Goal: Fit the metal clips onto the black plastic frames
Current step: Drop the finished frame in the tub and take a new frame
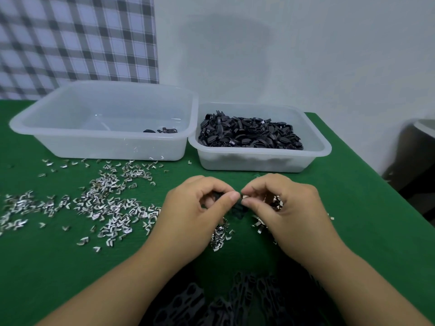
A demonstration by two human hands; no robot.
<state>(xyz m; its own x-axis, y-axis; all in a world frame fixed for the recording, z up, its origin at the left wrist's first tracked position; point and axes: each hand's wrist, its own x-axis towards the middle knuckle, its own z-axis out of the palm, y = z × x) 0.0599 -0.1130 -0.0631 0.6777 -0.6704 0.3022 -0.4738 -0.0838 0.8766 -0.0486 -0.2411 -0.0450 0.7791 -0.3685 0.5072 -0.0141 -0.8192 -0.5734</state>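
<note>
**Steel clip (pixel 246 196) meets black frame (pixel 237 206) above the green desk (pixel 58 267)**

We hold both hands close together, low over the desk. Our left hand (pixel 195 208) pinches the black frame between thumb and curled fingers to steady it. Our right hand (pixel 282 205) pinches the clip at thumb and forefinger, its end touching the frame's edge. From this we judge the pressing-on is under way, not finished. Loose clips (pixel 106 203) lie scattered to the left and beneath our hands, within easy reach. The right tub (pixel 259 162) is heaped with black pieces. The left tub (pixel 106 149) holds only a few, probably finished ones. Strips of frames (pixel 235 300) lie nearest us.
</note>
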